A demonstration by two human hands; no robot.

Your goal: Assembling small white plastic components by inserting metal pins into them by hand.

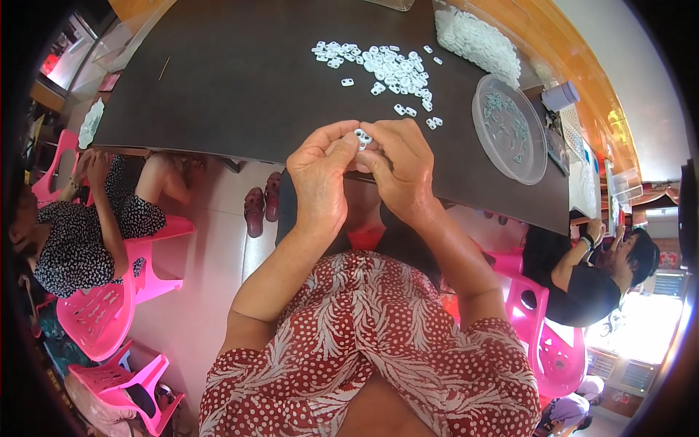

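Observation:
Just above the near edge of the dark table (240, 87), both my hands meet around one small white plastic piece with two dark holes (362, 137). My left hand (320, 171) pinches it from the left between thumb and fingers. From the right, my right hand (400, 160) grips the same piece, its fingers curled over. Anything else between the fingertips is hidden. Beyond my hands lies a loose pile of similar white two-hole pieces (397, 69), with a few strays around it.
At the right stands a round clear tray (477, 120) holding small grey-green parts. Behind it, a clear bin (439, 16) is heaped with white pieces. A lilac cup (561, 95) sits at the far right. People sit on pink plastic chairs (98, 320) at both sides; dark red sandals (254, 211) rest on the floor.

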